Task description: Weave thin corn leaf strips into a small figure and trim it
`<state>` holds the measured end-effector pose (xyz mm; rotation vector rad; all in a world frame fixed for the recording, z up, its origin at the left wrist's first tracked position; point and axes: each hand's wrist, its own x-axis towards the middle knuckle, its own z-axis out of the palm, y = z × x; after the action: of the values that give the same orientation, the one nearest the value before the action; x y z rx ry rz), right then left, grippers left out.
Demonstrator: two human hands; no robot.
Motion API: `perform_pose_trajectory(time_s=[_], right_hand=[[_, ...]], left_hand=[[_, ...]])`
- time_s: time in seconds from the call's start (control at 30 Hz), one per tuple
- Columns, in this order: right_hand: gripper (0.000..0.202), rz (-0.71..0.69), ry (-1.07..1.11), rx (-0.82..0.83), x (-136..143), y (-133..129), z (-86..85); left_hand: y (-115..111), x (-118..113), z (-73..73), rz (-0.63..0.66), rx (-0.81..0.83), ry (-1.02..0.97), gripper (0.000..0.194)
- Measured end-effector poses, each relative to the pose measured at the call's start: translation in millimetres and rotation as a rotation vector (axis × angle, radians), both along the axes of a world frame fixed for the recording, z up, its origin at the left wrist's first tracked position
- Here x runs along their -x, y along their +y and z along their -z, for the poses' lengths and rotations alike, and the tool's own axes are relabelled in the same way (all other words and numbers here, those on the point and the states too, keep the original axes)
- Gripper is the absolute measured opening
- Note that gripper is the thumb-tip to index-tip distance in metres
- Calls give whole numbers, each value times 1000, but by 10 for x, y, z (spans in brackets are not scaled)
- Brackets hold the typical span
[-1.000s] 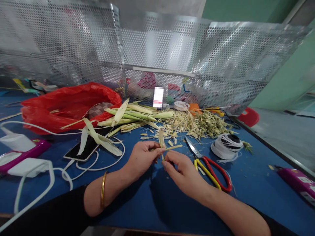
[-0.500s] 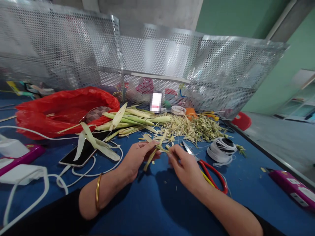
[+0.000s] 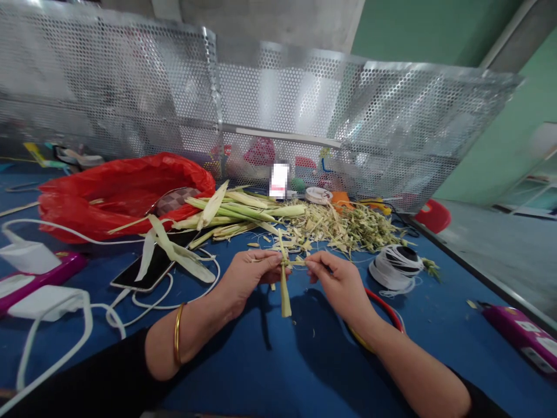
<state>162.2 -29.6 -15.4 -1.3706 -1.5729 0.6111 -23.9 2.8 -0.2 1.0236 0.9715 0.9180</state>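
My left hand (image 3: pixel 255 273) pinches the left side of a small piece of crossed, folded plant-leaf strips (image 3: pixel 285 290). One strip hangs down from the crossing and another sticks up. On the right, my right hand (image 3: pixel 333 278) has thumb and forefinger closed on a strip end that runs out sideways. The fingers partly hide where the strips meet. Behind the hands lies a pile of long pale-green leaves and stalks (image 3: pixel 243 212). Under my right forearm are scissors with red handles (image 3: pixel 387 305), mostly covered by it.
A red plastic bag (image 3: pixel 108 215) stands at the left, near a black phone (image 3: pixel 143 270) and white cables. Leaf scraps (image 3: pixel 331 226) are heaped at the back. A spool of white string (image 3: pixel 395 267) and a purple power strip (image 3: pixel 522 334) lie right. A perforated metal screen (image 3: pixel 278 98) closes the back.
The hanging strip has swung from slanting left to nearly upright between my hands. My right hand has moved slightly right, and its arm now covers more of the scissors.
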Motion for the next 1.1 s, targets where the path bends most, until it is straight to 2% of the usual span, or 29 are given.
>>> perform_pose_trajectory(time_s=[0.07, 0.17, 0.27, 0.37, 0.5, 0.57, 0.63, 0.7, 0.77, 0.83, 0.97, 1.1], right_hand=[[20, 52, 211, 48, 7, 33, 0], [37, 145, 524, 139, 38, 60, 3], [42, 50, 656, 285, 94, 42, 19], [33, -70, 687, 321, 138, 13, 39], [27, -21, 731, 268, 109, 17, 32], [26, -26, 733, 253, 79, 23, 6], [26, -45, 683, 243, 63, 20, -22], [27, -46, 590, 235, 67, 6, -40], [28, -45, 511, 238, 81, -9, -43], [28, -56, 484, 262, 91, -14, -37], [35, -97, 429, 291, 75, 17, -30], [26, -153, 282, 260, 35, 63, -1]], left_hand=[[7, 8, 12, -27, -12, 11, 33], [-3, 13, -1, -80, -11, 9, 38], [-42, -4, -22, -90, -7, -16, 41], [-87, -29, -11, -13, -7, 31, 42], [-118, -25, 14, 189, -20, 36, 37], [-122, -6, 5, 189, -11, 12, 40], [-123, 8, -14, 102, 10, 9, 43], [-125, 10, -31, 34, 29, 29, 40], [-125, 1, -34, 27, 34, 50, 36], [-115, -6, -23, 22, 37, 50, 32], [-53, 14, 6, -89, 72, -9, 29], [6, 52, 20, -115, 143, -57, 27]])
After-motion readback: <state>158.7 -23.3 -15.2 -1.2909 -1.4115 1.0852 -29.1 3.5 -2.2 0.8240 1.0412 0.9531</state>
